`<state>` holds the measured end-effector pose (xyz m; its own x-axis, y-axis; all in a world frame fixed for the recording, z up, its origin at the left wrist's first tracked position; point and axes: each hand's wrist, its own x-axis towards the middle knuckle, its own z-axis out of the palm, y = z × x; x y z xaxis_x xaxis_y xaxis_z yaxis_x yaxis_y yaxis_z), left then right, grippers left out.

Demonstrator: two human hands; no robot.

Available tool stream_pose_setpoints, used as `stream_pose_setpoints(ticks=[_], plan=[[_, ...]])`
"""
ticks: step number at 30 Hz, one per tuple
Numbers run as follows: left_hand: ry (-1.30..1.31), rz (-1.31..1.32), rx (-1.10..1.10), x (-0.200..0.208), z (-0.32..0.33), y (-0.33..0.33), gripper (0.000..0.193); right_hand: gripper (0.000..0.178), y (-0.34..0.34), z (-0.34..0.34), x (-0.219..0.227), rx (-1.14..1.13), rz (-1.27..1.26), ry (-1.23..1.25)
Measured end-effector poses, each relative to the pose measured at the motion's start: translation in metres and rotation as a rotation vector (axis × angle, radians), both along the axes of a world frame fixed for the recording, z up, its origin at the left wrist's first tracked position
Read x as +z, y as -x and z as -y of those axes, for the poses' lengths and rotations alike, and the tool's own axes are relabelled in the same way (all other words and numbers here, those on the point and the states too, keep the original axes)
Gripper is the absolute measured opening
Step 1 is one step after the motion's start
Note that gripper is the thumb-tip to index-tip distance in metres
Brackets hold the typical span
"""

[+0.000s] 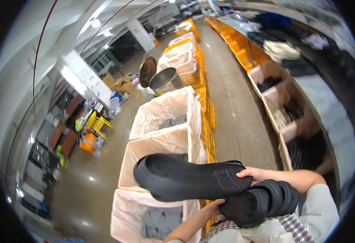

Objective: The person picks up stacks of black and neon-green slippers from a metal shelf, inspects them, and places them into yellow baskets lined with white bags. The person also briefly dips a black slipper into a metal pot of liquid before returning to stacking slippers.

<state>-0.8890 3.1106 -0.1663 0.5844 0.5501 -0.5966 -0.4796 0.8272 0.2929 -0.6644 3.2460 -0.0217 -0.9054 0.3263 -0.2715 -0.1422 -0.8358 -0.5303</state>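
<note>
A stack of long black shoe soles (193, 178) extends leftward above the lined baskets, with its nearer end in my right hand (252, 173). My right thumb presses on the top sole and the other fingers are hidden beneath. A second bunch of black soles (248, 206) rests against my body, over a checked cloth. My left hand (215, 206) is closed on the edge of this bunch; most of its fingers are out of sight. Below the long stack stands a lined basket (119, 218) with grey soles (161, 222) inside.
A row of baskets with pale liners (161, 107) runs away from me beside orange crates (206, 117). Past them are a metal drum (165, 81) and a yellow chair (99, 122). Across the aisle, on the right, a long bench (327, 109) stands above bins of dark pieces.
</note>
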Motion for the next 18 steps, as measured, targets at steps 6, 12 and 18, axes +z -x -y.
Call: stream_pose_setpoints(ticks=[6,12,18], plan=[[-0.186,0.151,-0.011,0.041,-0.185,0.023,0.067,0.053,0.019,-0.18,0.048,-0.154,0.335,0.333],[-0.211,0.029,0.309,0.012,-0.319,0.076,0.068,0.051,0.05,-0.418,-0.015,-0.577,0.081,0.025],[0.125,-0.1,0.884,0.018,-0.427,0.095,0.064,0.046,0.086,-0.673,-0.013,-0.671,0.171,-0.095]])
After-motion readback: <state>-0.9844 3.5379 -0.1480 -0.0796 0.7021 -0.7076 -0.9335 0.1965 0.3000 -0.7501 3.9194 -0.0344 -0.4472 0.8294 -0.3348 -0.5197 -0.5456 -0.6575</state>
